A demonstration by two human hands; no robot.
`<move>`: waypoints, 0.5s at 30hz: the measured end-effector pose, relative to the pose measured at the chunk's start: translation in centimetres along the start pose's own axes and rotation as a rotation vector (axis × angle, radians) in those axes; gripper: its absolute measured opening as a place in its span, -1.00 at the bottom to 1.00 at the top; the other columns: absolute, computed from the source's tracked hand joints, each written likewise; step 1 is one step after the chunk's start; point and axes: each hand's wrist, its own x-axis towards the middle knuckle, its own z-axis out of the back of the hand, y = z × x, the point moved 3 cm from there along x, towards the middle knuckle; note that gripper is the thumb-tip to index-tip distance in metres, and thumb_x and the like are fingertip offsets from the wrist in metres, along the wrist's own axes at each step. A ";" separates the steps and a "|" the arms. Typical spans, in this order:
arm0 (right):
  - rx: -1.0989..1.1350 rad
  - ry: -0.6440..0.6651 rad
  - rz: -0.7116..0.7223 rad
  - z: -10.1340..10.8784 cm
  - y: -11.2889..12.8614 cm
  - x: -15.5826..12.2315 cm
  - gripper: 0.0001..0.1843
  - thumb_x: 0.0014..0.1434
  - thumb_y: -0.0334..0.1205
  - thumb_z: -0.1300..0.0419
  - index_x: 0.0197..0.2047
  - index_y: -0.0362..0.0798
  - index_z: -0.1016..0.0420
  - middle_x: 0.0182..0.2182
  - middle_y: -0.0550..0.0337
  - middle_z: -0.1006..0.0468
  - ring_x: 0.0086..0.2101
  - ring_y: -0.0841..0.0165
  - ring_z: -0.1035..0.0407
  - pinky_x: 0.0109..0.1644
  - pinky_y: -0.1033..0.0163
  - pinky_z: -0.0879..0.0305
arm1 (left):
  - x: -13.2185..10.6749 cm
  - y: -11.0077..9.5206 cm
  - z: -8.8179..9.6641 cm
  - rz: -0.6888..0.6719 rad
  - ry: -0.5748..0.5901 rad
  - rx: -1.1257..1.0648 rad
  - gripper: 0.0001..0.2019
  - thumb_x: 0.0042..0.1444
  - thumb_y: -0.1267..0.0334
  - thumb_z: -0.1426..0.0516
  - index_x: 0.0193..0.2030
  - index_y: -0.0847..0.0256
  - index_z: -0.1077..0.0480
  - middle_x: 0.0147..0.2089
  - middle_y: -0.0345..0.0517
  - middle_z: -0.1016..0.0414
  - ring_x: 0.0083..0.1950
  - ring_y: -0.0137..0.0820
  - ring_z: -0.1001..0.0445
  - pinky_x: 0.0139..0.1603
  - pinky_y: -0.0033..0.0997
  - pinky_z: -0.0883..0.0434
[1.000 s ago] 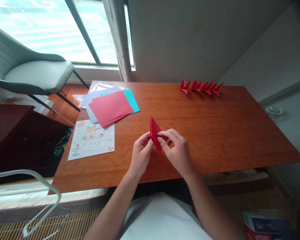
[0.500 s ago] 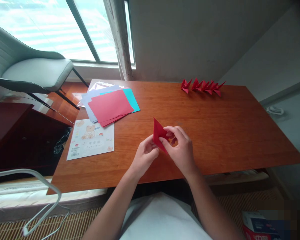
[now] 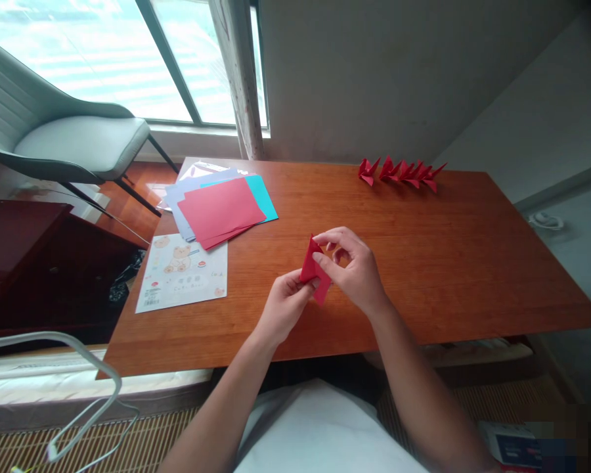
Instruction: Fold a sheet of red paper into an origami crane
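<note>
Red paper (image 3: 308, 264), one piece, occupies two hands (image 3: 286, 305) (image 3: 358, 270).

Daylight from the window (image 3: 103, 49) on the left, glass blown out nearly white. Back wall (image 3: 354, 79) dim grey, upper-right corner almost black. Pale sheen across the bench (image 3: 448, 263) at far left; shadows under the red figures (image 3: 406, 172). Held red paper (image 3: 309, 263) a touch soft, I barely read its creases. Edges stretched wide; lower-right corner blocky, blotting the box (image 3: 517, 447).
</note>
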 end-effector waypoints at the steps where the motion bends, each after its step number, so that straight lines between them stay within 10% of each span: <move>1: 0.003 0.002 0.011 0.0 -0.1 0.0 -0.83 0.16 -0.40 -0.27 -0.19 0.02 -0.57 -0.21 0.19 -0.53 -0.27 0.35 -0.40 -0.31 0.26 -0.31 | 0.0 0.0 0.0 0.003 -0.013 -0.005 -0.79 0.06 0.17 -0.34 -0.31 0.32 -0.60 -0.41 -0.15 -0.53 -0.38 -0.45 -0.37 -0.32 -0.48 -0.38; 15: -0.115 0.067 0.412 0.2 0.7 -4.2 -0.72 0.21 -0.51 -0.25 -0.14 0.08 -0.57 -0.12 0.17 -0.69 -0.02 0.22 -0.46 0.09 0.00 -0.46 | 0.3 -0.5 0.9 0.108 -0.017 -0.325 -0.83 -0.04 0.37 -0.36 -0.27 0.33 -0.59 -0.39 -0.12 -0.60 -0.46 -0.54 -0.46 -0.42 -0.62 -0.38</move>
